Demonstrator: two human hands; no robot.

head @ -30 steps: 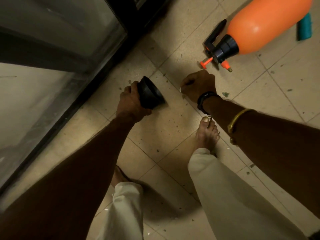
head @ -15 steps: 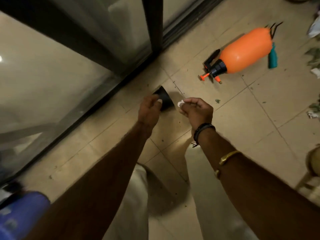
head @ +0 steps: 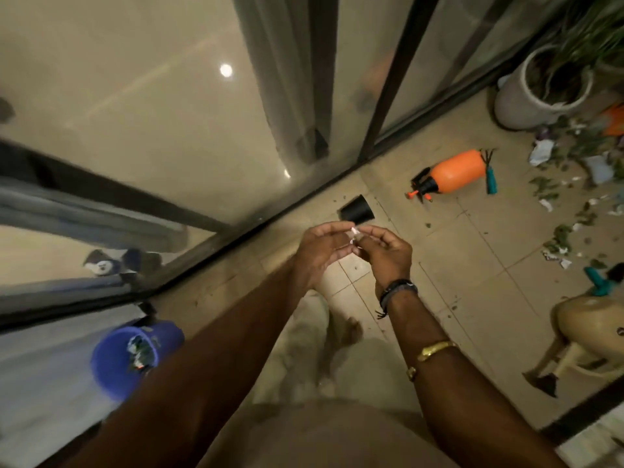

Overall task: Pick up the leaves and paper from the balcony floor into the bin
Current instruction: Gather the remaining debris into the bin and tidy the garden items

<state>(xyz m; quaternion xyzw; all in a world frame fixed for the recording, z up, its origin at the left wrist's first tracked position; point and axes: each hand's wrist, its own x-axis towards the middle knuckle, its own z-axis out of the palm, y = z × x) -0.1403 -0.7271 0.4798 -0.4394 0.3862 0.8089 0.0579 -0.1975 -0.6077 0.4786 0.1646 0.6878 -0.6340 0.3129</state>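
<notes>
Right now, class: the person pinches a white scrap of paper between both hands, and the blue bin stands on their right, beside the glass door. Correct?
One error: the head view shows the blue bin on their left, not right. The left hand and right hand do pinch the scrap of paper, and the bin is beside the glass door.

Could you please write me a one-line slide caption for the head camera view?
Right hand pinches a small white paper scrap, left hand touching it; round blue plastic bin stands lower left.
</notes>
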